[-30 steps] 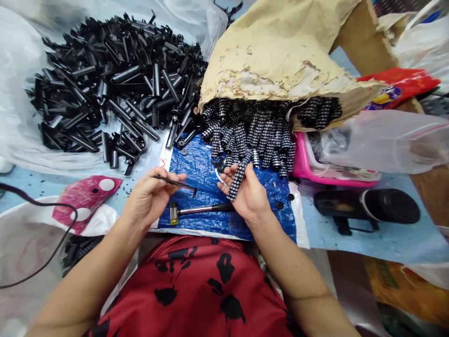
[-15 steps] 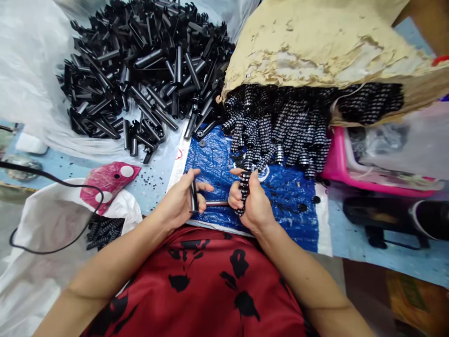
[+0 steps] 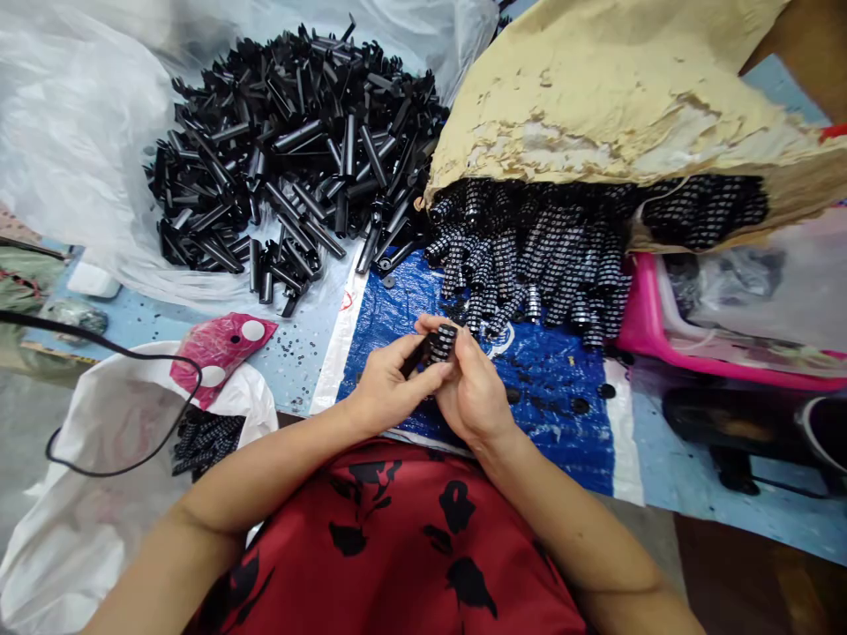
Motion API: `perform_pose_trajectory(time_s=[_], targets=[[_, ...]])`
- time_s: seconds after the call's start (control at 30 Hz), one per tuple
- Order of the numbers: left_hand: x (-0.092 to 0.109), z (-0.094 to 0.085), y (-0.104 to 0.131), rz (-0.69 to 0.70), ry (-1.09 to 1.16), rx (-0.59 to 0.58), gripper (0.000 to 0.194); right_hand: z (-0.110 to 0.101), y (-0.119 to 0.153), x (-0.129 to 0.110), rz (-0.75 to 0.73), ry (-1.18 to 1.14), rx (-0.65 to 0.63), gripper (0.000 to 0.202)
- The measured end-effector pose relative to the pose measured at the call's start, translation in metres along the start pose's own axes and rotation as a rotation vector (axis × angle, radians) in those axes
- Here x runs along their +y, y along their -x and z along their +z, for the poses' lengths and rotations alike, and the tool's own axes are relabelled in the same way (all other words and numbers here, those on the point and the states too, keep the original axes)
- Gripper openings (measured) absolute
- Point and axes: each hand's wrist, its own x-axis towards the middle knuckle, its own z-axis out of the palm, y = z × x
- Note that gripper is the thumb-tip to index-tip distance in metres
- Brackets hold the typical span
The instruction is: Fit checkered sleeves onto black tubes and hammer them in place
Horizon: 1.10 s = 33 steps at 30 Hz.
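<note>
My left hand [image 3: 390, 379] and my right hand [image 3: 475, 388] are together above a blue plastic sheet. Between their fingers stands a short black tube [image 3: 442, 344] dotted with rows of small pale squares; my right hand closes around it. My left fingers grip a smooth dark tube [image 3: 414, 360], mostly hidden, and the left thumb reaches across to the dotted tube. Whether one tube sits inside the other cannot be made out. Just beyond my hands lies a pile of similar dotted tubes [image 3: 556, 256], spilling from a torn yellow paper sack [image 3: 595, 97].
Smooth black tubes [image 3: 297, 141] are heaped on clear plastic at the back left. A white bag [image 3: 86, 459] with dotted tubes hangs at the left, beside a pink pouch [image 3: 225, 353] and a black cable [image 3: 119, 348]. A pink bin [image 3: 721, 366] stands right.
My hands have come together from apart. The smooth tube in my left hand has moved right, up against the dotted tube. The thin rod seen between the hands is now hidden.
</note>
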Motion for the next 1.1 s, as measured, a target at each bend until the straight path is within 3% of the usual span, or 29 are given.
perform_pose_trajectory(time_s=[0.17, 0.27, 0.4, 0.53, 0.73, 0.97, 1.03, 1.1], targets=[[0.005, -0.019, 0.006, -0.158, 0.084, -0.064, 0.031, -0.034, 0.004, -0.002, -0.707, 0.807, -0.330, 0.117], [0.006, -0.022, 0.009, -0.214, 0.110, -0.119, 0.040, -0.038, 0.003, -0.007, -0.905, 0.938, -0.334, 0.110], [0.004, -0.014, 0.010, -0.287, 0.237, 0.008, 0.060, -0.031, 0.005, -0.011, -0.965, 0.969, -0.274, 0.111], [0.002, -0.004, 0.009, -0.261, 0.289, 0.106, 0.053, -0.025, 0.010, -0.009, -1.078, 1.059, -0.245, 0.109], [0.002, -0.009, 0.005, -0.375, 0.577, 0.054, 0.038, -0.025, 0.014, -0.007, -1.119, 1.236, -0.188, 0.103], [-0.003, -0.024, 0.001, -0.566, 0.653, -0.047, 0.048, -0.023, 0.016, -0.004, -0.934, 1.263, -0.233, 0.114], [-0.011, -0.031, 0.001, -0.487, 0.575, -0.041, 0.050, -0.027, 0.015, -0.001, -0.904, 1.228, -0.258, 0.119], [-0.021, -0.045, 0.002, -0.297, 0.340, 0.023, 0.046, -0.036, 0.018, 0.004, -0.883, 1.280, -0.293, 0.103]])
